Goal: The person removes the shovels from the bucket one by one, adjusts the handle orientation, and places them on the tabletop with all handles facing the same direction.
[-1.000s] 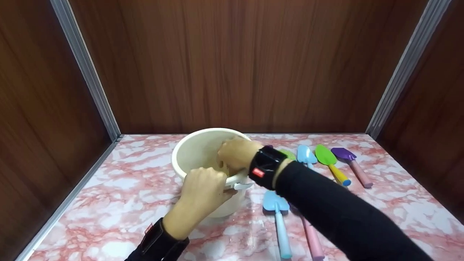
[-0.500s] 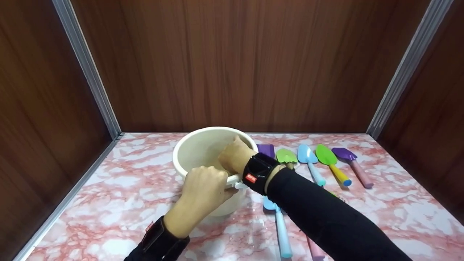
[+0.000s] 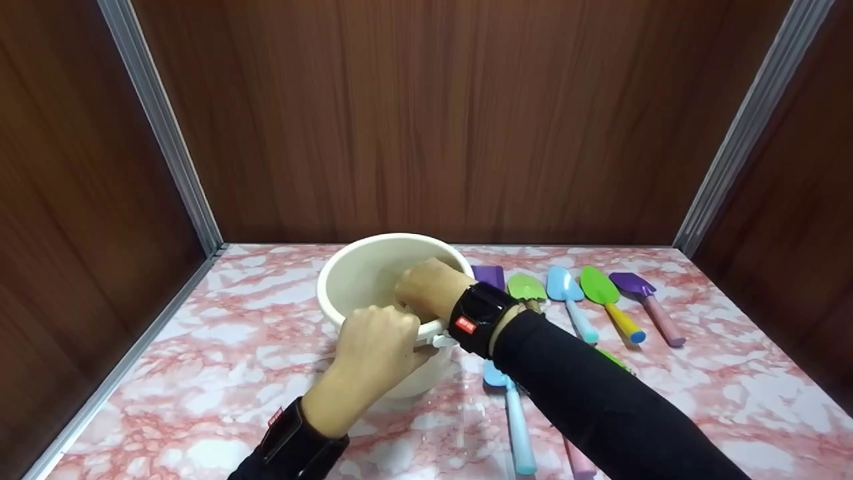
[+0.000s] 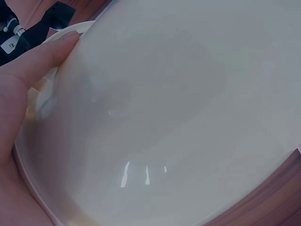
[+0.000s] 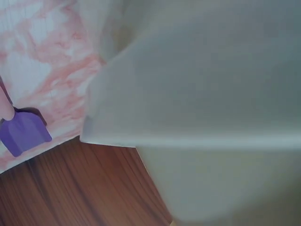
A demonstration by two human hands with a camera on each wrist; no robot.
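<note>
A cream bucket (image 3: 346, 267) stands upright on the marbled table. My left hand (image 3: 376, 340) grips its near rim, fingers over the edge and thumb (image 4: 51, 52) against the outer wall. Past the right side of the rim, my right hand (image 3: 430, 287) reaches down into the bucket; its fingertips, and anything in them, are hidden. In the right wrist view the bucket wall (image 5: 197, 94) fills most of the picture and the hand does not show.
Right of the bucket lie several small garden trowels, among them a light blue one (image 3: 516, 427), a green one with a yellow handle (image 3: 625, 323) and a purple one with a pink handle (image 3: 660, 317). Wood-grain panels (image 3: 426, 120) enclose the pink-and-white table (image 3: 220, 360).
My right hand has gone lower into the bucket, and its forearm has shifted left, uncovering more trowels behind it. The left hand has stayed on the rim.
</note>
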